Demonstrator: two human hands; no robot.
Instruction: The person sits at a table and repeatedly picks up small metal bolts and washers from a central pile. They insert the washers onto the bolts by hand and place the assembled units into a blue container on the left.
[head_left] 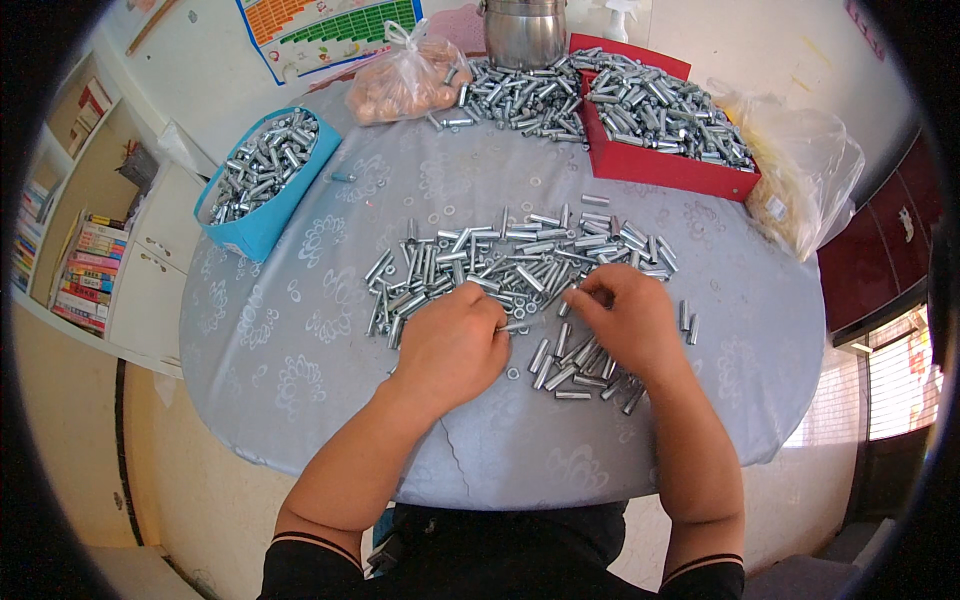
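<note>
One slim silver metal piece [517, 326] pinched in the left hand [455, 340], above the table's near middle.
The right hand [630, 315] curls narrowly just beside it; whether it grips anything, I cannot tell. A slip of the pinch could drop the piece among the heap of silver metal bolts and tubes [480, 260], and a brushing wrist could set the smaller cluster of shiny silver cylinders [575, 370] rolling. Counted: two cylinders [693, 328] apart at right, one blue oblong box [285, 210], one red rectangular box [670, 175], two clear plastic bags [810, 170], one steel pot [525, 35]; the heaped pieces overlap too much.
</note>
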